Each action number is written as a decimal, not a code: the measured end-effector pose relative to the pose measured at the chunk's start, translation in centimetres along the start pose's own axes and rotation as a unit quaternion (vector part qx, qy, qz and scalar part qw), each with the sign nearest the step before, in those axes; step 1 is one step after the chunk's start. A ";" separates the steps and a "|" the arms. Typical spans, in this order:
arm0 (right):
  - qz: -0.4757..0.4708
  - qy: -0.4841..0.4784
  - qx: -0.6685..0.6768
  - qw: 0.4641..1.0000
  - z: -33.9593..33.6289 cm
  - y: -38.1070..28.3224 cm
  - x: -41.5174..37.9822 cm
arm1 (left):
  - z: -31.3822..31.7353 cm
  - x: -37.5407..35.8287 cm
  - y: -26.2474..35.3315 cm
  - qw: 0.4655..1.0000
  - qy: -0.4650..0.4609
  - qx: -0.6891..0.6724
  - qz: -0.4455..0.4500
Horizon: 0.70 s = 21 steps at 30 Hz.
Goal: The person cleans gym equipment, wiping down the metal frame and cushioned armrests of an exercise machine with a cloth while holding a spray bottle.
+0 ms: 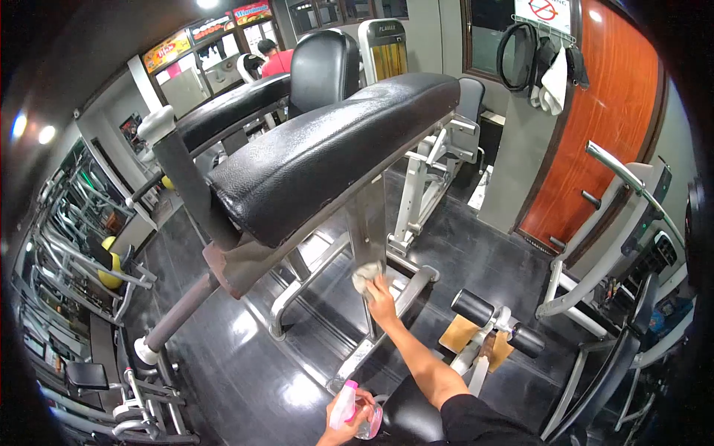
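Note:
My right hand [382, 301] reaches forward, its fingers pressing a pale cloth [366, 280] against the grey metal upright [366, 223] of a gym bench. Above the hand slopes the bench's long black pad [320, 156], with shiny patches on its surface. Low in the view, my left hand [343, 427] is wrapped round a spray bottle [344, 405] with a pink and white top and a clear, pinkish body. Part of the bottle is covered by the fingers.
Black foam rollers [472, 305] on a metal frame stand right of my right arm. A bare metal bar [178, 316] juts out at the left. Further machines line both sides. A person in red [277, 61] is in the background, and towels [550, 82] hang by the orange door [595, 111].

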State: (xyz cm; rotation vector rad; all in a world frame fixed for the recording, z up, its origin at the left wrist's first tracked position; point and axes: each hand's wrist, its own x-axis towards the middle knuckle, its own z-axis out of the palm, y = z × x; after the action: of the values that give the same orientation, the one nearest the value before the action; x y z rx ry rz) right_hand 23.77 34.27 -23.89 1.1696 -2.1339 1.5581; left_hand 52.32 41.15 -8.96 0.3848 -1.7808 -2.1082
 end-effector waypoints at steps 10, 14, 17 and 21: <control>0.232 0.144 0.302 0.914 -5.0 -8.2 9.8 | 2.2 0.4 0.9 0.999 0.027 0.021 -0.007; -0.134 0.215 0.043 0.966 -5.7 -10.3 18.0 | 2.6 0.5 1.1 0.999 0.047 -0.010 -0.010; -0.142 0.232 0.018 0.962 -2.4 -6.5 16.8 | 2.2 0.6 0.2 0.998 0.055 -0.025 0.010; 0.039 0.124 0.100 0.986 -0.6 -1.7 8.6 | 1.6 0.6 0.4 0.998 0.057 0.007 0.022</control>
State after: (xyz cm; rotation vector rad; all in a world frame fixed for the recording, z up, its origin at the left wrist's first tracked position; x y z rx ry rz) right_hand 19.27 30.73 -17.25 0.8998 -1.9195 1.8795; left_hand 51.11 42.28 -8.29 0.4561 -1.7235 -2.0028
